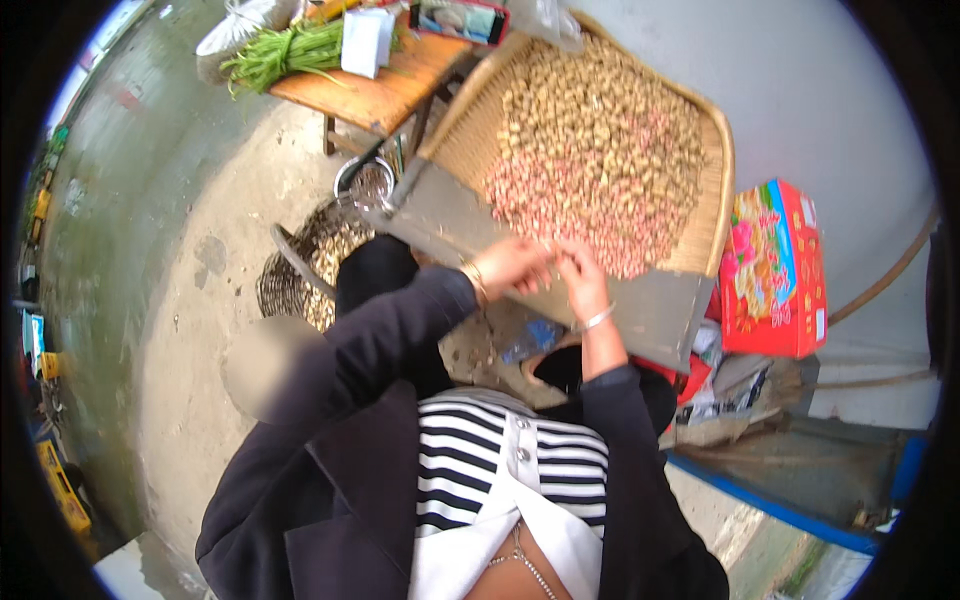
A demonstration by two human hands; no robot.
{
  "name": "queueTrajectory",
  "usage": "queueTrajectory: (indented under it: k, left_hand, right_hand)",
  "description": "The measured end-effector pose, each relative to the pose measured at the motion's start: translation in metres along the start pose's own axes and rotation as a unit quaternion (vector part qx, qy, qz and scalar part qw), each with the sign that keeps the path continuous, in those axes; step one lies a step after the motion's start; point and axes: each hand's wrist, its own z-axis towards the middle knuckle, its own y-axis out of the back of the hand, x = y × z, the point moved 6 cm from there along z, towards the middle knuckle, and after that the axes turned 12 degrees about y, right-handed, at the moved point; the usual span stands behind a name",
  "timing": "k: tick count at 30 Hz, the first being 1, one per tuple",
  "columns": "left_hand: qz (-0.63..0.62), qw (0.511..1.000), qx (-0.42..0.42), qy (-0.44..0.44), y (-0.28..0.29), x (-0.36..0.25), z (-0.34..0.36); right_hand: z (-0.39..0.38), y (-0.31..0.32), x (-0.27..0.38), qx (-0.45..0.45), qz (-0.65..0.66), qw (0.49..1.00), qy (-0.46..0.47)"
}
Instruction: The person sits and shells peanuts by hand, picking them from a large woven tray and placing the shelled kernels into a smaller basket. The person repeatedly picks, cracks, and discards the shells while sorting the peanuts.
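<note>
My left hand (512, 266) and my right hand (580, 278) meet fingertip to fingertip over the near edge of a wide woven tray (458, 108). Both are closed in a pinch around a small pale peanut, mostly hidden by the fingers. Just beyond them, shelled pink peanuts (545, 200) lie in a heap. Farther back spreads a larger pile of unshelled tan peanuts (610, 105). A grey flat board or sheet (440, 212) runs along the tray's near side, under my hands.
Left of my knees stands a wicker basket (283, 285) holding pale shells, with a metal bowl (366, 180) behind it. A wooden table (385, 88) at the back left bears a bundle of green stalks (290, 54). On the right sits a red carton (775, 270).
</note>
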Motion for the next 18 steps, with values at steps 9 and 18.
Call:
queueTrajectory:
  k: [9, 18]
  left_hand:
    - [-0.233, 0.958, 0.166, 0.003, -0.013, -0.003, 0.062]
    - [0.5, 0.764, -0.362, -0.186, 0.085, -0.073, 0.067]
  right_hand:
    - [0.021, -0.007, -0.037, -0.131, 0.397, 0.898, -0.135]
    - [0.049, 0.02, -0.084, -0.223, 0.261, 0.918, -0.2]
